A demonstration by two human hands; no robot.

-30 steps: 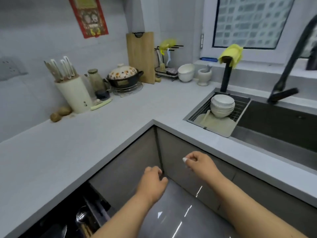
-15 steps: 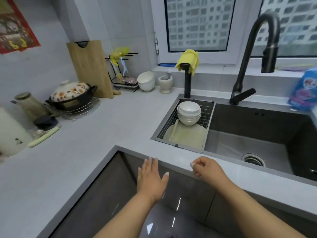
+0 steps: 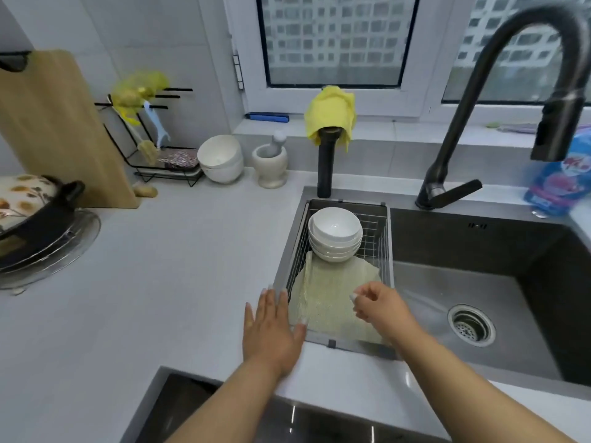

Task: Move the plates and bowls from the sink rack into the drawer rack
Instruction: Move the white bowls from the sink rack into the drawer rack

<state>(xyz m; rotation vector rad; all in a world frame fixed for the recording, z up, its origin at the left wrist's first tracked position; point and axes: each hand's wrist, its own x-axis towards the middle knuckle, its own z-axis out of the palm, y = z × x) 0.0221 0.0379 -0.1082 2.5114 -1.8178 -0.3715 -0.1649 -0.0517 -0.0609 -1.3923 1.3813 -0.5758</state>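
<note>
White bowls point(image 3: 335, 233), pale green cloth point(image 3: 332, 298), yellow rag point(image 3: 331, 115), black faucet point(image 3: 499, 91), floral pot lid point(image 3: 22, 195).

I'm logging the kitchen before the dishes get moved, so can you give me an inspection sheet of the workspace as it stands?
Surface: grey countertop, bare near the sink.
Job's things: stack of white bowls in the sink rack, sitting at the far end of a green cloth; no plates or drawer rack seen.
Clutter: cutting board, lidded pot, two white bowls, mortar and pestle, blue packet.
Hands: left hand flat and open at the rack's edge; right hand loosely curled above the cloth, holding nothing.
Cables: nothing seen.
Surroundings: black faucet, yellow cloth draped on a post, window behind.
</note>
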